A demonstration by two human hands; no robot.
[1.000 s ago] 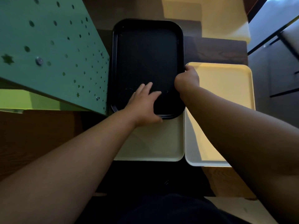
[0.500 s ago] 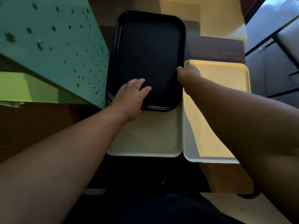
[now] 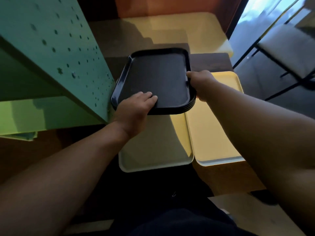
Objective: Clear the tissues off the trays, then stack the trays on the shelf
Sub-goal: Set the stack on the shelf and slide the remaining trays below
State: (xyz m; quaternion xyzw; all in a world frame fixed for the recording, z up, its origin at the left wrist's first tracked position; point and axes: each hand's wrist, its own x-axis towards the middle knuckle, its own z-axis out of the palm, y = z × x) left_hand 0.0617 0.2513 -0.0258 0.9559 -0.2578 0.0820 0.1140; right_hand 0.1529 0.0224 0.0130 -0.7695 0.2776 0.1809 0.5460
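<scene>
Head view: at frame centre, a stack of black rectangular plastic trays (image 3: 158, 80) is grasped by the left hand (image 3: 136, 109) at its near edge and the right hand (image 3: 201, 84) at its right edge, above two pale yellow rectangular trays (image 3: 213, 133), beside a green perforated metal shelf panel (image 3: 56, 53) at upper left.

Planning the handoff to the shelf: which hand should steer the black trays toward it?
Probably left hand: it grips the black trays near corner beside the green shelf; right hand holds the far side.

Matt black plastic trays (image 3: 158, 79); perforated painted-metal shelf (image 3: 56, 48)
</scene>
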